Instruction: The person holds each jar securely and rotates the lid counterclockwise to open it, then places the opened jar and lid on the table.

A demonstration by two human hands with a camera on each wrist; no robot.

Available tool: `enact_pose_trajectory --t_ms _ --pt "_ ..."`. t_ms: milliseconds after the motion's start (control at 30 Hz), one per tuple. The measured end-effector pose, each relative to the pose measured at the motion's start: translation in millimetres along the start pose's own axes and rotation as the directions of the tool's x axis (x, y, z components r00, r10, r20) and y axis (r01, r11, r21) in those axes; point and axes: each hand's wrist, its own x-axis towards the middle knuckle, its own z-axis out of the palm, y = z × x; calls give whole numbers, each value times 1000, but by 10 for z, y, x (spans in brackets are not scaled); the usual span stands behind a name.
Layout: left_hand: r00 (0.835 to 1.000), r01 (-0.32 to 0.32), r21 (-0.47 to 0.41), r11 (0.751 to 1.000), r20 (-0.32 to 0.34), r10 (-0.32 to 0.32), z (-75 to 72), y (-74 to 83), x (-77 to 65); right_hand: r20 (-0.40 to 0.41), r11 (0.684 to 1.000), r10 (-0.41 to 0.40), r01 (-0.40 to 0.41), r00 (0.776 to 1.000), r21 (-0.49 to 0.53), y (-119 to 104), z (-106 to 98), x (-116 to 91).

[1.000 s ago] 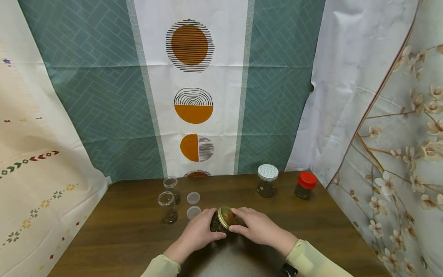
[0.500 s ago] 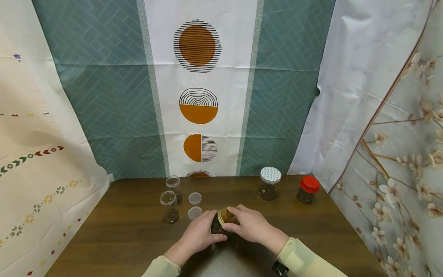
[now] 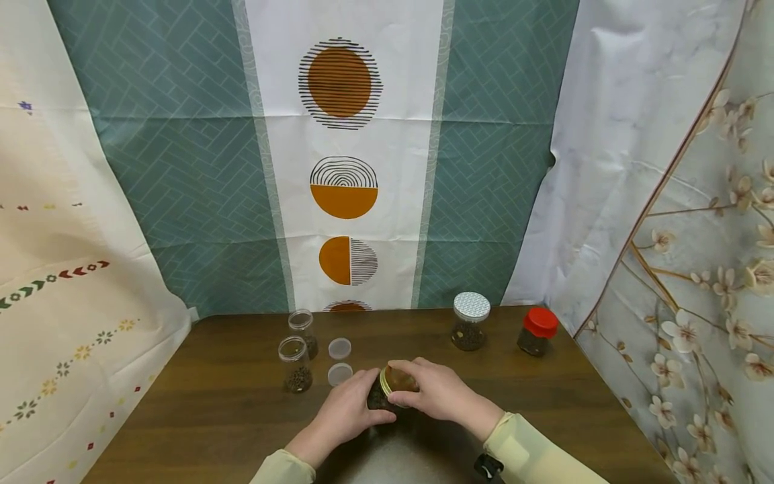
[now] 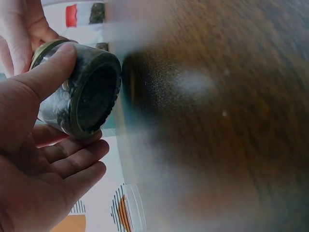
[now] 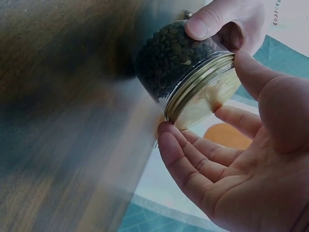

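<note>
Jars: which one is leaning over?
The gold-lidded jar, held tilted by the left hand and right hand. The red-lidded jar, white-lidded jar and two left jars stand upright.

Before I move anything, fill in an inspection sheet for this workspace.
Surface: brown wood-grain tabletop, pale reflection near the person.
Job's things: glass jar of dark pellets, tilted, its gold screw lid on.
Clutter: two open clear jars at left, two round translucent lids beside them; white-lidded jar and red-lidded jar at right.
Hands: left hand grips the jar body; right hand holds the lid.
Cables: nothing seen.
Surroundings: green-and-white curtain behind, floral cloth right, patterned cream cloth left.
</note>
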Motion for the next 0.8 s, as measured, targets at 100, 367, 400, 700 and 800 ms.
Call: enact_pose_trajectory --t_ms 100,367,400,700,800 --pt "1000 -4 -3 1000 1 4 -1 -4 -1 -8 1000 -20 20 1000 9 28 1 12" --pt "999 -37 12 999 12 37 -6 -10 -2 10 998 -56 56 998 11 100 -5 48" --pt "999 -38 15 999 20 38 -10 -10 -3 16 998 -68 68 998 7 105 -9 45" --pt "998 -35 24 999 53 33 -21 -18 -16 53 987 -158 158 986 -5 143 -36 27" --pt "998 -40 26 999 43 39 -28 -15 -15 55 986 -167 167 984 5 153 -46 24"
